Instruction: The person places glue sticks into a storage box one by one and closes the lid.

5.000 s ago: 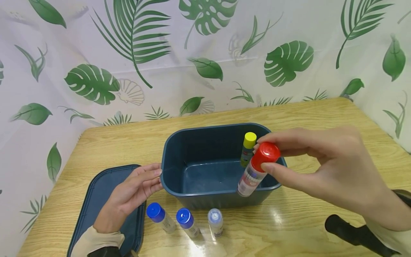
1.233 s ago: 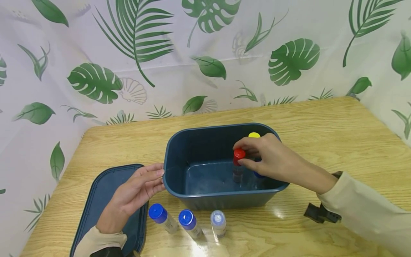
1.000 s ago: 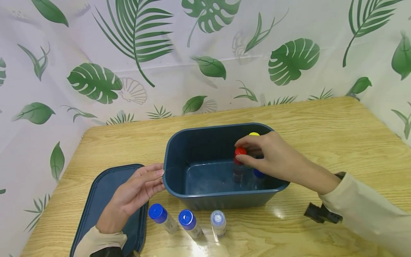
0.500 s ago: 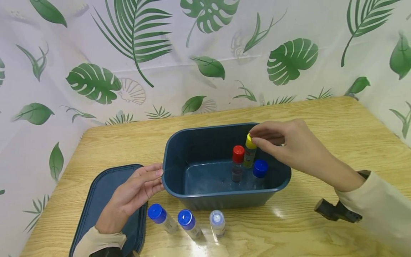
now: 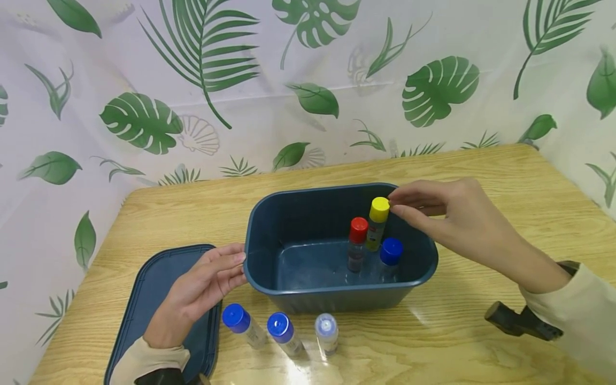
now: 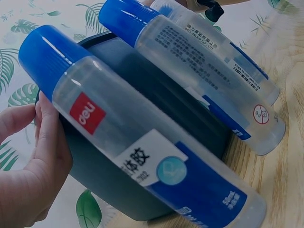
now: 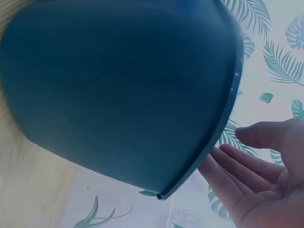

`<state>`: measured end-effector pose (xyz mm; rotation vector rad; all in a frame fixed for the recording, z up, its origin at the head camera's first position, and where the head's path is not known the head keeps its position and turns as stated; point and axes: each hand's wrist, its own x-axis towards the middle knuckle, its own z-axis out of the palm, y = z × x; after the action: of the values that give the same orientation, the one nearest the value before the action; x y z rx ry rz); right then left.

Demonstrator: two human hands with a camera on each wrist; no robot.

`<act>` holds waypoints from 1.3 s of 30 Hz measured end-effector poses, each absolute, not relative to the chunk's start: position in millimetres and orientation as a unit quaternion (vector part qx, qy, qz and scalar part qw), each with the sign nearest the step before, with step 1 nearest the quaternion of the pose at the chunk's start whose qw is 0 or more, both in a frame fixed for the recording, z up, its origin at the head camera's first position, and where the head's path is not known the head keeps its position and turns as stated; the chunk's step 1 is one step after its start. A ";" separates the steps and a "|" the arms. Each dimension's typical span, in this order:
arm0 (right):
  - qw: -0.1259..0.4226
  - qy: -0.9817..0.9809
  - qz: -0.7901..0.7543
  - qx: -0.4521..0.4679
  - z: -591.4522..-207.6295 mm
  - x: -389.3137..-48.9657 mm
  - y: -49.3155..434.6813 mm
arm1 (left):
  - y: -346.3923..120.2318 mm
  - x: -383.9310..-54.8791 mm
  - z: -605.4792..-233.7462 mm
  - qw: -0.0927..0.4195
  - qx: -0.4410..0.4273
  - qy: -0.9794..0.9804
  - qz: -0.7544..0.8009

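Observation:
A dark blue plastic bin (image 5: 337, 302) holds three clear glue bottles, one with a yellow cap (image 5: 379, 209), one with a red cap (image 5: 358, 230) and one with a blue cap (image 5: 392, 251). My right hand (image 5: 445, 214) is over the bin's right rim, fingertips beside the yellow cap, thumb and fingers apart with nothing between them. At the bin's left end, my left hand (image 5: 207, 280) touches the rim with extended fingers. In front stand two blue-capped glue bottles (image 5: 245, 326) (image 5: 285, 334) and a pale-capped bottle (image 5: 326, 334); the left wrist view shows a deli-labelled glue bottle (image 6: 137, 142) close up.
A dark blue lid (image 5: 159, 289) lies on the wooden table (image 5: 481, 326), partly under my left forearm. Behind the table hangs a white cloth (image 5: 269, 133) with green leaf prints. The bin's outer wall (image 7: 118, 104) fills much of the right wrist view.
My right hand lowered the red-capped glue bottle into the bin and let it go. It then touched the yellow cap and moved slightly right. The left hand stayed at the rim.

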<state>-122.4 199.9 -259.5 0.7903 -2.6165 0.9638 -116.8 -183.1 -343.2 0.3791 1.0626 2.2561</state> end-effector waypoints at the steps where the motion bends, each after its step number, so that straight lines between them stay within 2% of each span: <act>1: 0.125 -0.897 0.328 0.269 -259.3 -121.9 201.1 | -183.0 -116.9 -343.2 0.304 0.143 0.402 0.852; 20: 0.134 -0.908 0.338 0.208 -263.7 -117.2 229.8 | -182.8 -116.2 -342.7 0.299 0.134 0.414 0.849; 32: 0.044 -0.905 0.401 0.134 -268.6 -114.4 246.9 | -182.8 -115.8 -341.9 0.301 0.136 0.414 0.848; 39: -0.061 -0.890 0.442 0.088 -277.2 -118.5 256.9 | -182.9 -116.0 -342.9 0.303 0.138 0.409 0.850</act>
<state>-118.5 256.9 -277.2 0.2893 -2.9123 1.4466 -116.0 -182.9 -342.9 0.3665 1.0827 2.2520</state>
